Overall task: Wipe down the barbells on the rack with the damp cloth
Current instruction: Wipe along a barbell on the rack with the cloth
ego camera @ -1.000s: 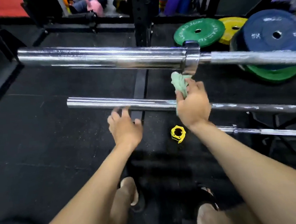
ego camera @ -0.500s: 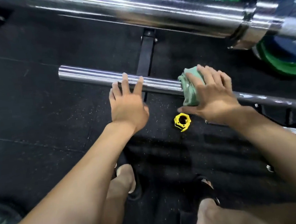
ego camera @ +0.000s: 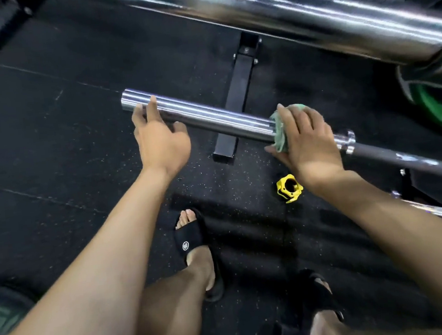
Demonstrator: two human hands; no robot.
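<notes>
Fingers of the right hand are curled over a green cloth, which is pressed around the sleeve of the lower barbell. Fingers of the left hand are held straight and slightly spread, the tips laid on the sleeve near its free end. A yellow collar is seen on the floor just below the right wrist. Farther off, a thicker upper barbell is shown crossing the frame, with a green plate beneath its right end.
</notes>
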